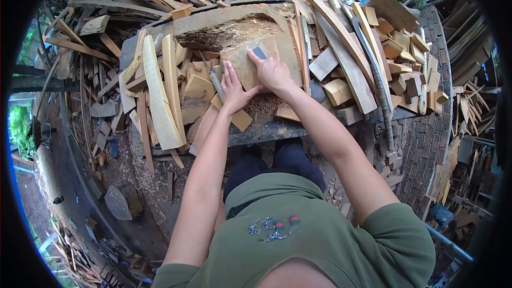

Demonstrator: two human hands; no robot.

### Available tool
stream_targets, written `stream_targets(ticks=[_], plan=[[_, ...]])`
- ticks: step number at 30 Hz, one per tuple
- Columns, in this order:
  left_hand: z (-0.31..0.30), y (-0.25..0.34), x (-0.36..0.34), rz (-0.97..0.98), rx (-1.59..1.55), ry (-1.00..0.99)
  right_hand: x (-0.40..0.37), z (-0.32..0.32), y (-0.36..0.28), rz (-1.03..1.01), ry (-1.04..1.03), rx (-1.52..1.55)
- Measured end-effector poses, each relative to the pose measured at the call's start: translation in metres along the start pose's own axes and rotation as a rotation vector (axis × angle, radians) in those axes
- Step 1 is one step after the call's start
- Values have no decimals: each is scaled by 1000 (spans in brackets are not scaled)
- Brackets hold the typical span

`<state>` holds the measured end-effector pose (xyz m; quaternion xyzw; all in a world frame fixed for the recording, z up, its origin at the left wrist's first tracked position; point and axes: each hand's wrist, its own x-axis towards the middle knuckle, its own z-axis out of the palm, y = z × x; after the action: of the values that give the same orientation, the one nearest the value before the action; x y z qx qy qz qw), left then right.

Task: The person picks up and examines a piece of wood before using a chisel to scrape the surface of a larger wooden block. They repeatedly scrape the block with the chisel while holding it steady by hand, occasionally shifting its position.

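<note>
A squarish wooden block (240, 64) lies at the middle of the workbench, against a large rough slab of wood (208, 29). On its top face my right hand (272, 72) presses a small dark flat piece (259, 53), fingers closed around it. My left hand (234, 89) rests along the block's left side, its fingers stretched out and its thumb pointing toward my right hand. Beside the left fingers lies a grey rod-like tool (217, 85).
Curved pale boards (157, 93) lean at the bench's left. Long strips (346, 64) and many cut blocks (338, 92) are heaped at the right. Scrap wood is piled behind the bench (250, 134). A cut log (123, 201) sits on the ground at lower left.
</note>
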<state>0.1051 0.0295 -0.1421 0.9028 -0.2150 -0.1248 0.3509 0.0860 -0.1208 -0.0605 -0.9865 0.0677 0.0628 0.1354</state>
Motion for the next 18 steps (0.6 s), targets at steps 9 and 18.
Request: stream_targets(ticks=[9,18], plan=[[-1,2,-1,-38,-21,-15,-46,-5,4,-21,-78,4],[2,0,2,-4,-2,7,0,10,8,-44,72,0]])
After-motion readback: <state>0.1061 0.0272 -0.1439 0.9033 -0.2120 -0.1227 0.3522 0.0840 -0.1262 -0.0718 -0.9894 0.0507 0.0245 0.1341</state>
